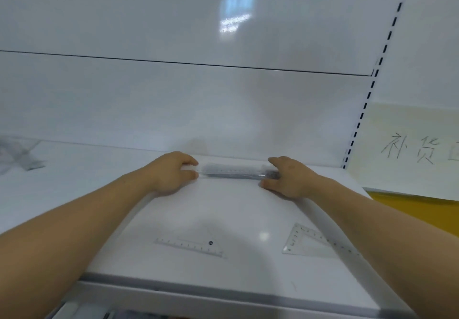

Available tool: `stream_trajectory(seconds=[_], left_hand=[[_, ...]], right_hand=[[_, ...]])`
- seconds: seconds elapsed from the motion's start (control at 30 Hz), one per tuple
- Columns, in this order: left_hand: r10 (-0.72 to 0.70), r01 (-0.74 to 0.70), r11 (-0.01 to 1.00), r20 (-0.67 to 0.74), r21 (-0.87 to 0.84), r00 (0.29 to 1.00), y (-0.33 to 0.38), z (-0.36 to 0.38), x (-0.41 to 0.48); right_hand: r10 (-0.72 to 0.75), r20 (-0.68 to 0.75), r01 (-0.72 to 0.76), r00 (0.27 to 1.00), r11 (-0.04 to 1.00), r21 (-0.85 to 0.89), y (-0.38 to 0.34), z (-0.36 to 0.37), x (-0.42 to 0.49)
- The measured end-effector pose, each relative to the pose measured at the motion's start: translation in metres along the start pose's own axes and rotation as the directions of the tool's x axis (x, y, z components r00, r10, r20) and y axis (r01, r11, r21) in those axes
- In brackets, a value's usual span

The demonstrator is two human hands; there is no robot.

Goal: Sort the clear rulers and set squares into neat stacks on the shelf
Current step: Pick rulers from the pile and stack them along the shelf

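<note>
**Rulers held at both ends on the shelf**

Head view. A stack of clear rulers lies crosswise at 12 o'clock on the white shelf. The left hand pinches its 9 o'clock end between thumb and curled fingers. The right hand grips the 3 o'clock end likewise. A set square lies flat at 6 o'clock and a second square at 4 o'clock, both well apart from the stack.

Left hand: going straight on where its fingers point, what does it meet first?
The ruler stack: the left hand holds its left end, so contact is immediate. Past the stack, likely the right hand at the other end.
</note>
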State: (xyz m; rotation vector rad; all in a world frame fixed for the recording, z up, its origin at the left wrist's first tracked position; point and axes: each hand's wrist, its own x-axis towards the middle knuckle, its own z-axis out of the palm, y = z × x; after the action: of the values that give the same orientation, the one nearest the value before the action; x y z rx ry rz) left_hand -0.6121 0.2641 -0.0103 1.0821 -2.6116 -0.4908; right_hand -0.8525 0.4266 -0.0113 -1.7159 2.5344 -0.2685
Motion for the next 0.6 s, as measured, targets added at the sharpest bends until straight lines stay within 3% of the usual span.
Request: stream_trajectory(seconds=[0.2, 0.4, 0.6], left_hand=[[0.094, -0.096, 0.995, 0.038, 0.037, 0.995, 0.041, 0.025, 0.029], [0.117, -0.126, 0.99, 0.132, 0.062, 0.984, 0.056, 0.037, 0.042], [0.135, -0.145, 0.987, 0.132, 0.069, 0.982, 0.056, 0.037, 0.048]], right_hand=[[0.226, 0.036, -0.226, 0.973, 0.974, 0.0, 0.058, -0.001, -0.038], [0.196, -0.007, -0.196, 0.981, 0.98, 0.037, 0.074, 0.005, -0.059], [0.206, -0.006, -0.206, 0.979, 0.978, 0.022, 0.075, 0.004, -0.057]])
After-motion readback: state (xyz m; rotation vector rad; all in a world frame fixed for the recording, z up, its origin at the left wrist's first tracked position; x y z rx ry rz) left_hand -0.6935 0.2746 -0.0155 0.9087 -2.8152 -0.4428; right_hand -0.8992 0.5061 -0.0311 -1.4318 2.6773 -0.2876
